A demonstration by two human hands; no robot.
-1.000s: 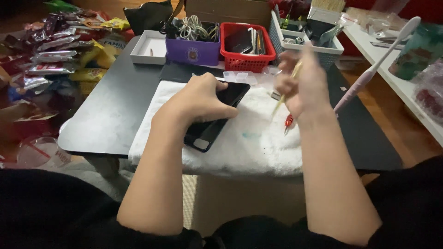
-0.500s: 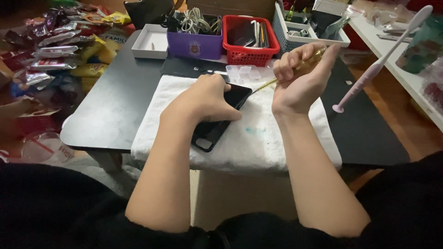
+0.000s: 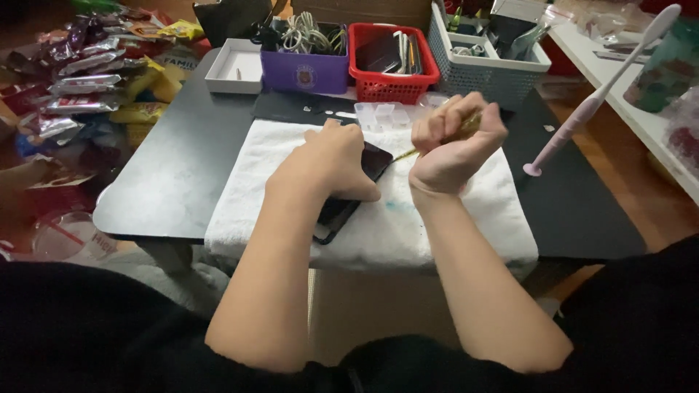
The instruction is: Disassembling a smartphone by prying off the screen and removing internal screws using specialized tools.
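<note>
A black phone (image 3: 342, 207) lies face down on a white towel (image 3: 451, 225) spread over a black table (image 3: 167, 182). My left hand (image 3: 331, 164) presses flat on the phone and covers most of it. My right hand (image 3: 455, 142) is closed in a fist around a thin yellowish tool (image 3: 408, 153), whose tip points at the phone's upper right edge. A faint blue stain marks the towel just below the right hand.
A clear parts tray (image 3: 386, 114) sits behind the towel. At the back stand a white box (image 3: 234, 67), a purple bin (image 3: 306, 69), a red basket (image 3: 393, 62) and a grey basket (image 3: 484, 62). A pink stand (image 3: 597, 98) leans at right. Snack packets (image 3: 87, 65) pile up left.
My right hand turned the thin tool from pointing down at the towel to pointing left, and moved closer to the phone's edge. My left hand stayed on the phone.
</note>
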